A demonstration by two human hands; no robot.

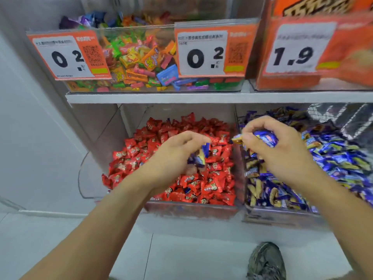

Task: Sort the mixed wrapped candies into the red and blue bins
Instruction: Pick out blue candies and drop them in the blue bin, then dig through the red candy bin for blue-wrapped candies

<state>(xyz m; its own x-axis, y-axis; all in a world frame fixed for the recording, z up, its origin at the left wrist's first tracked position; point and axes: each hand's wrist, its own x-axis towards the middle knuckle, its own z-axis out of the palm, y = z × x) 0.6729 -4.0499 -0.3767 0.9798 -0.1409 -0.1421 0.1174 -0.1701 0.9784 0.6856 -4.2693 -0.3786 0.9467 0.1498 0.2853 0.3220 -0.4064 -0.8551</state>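
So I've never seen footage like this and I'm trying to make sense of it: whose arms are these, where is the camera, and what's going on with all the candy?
There is no machine here. A person wears a camera on the head, looking down at their own two bare arms. They stand at a shop shelf. The left hand is over the bin of red candies and holds blue-wrapped candies in its curled fingers. The right hand is over the bin of blue candies and grips more blue-wrapped candy. The shelf above carries a clear bin of mixed sweets with price tags. A shoe shows below.
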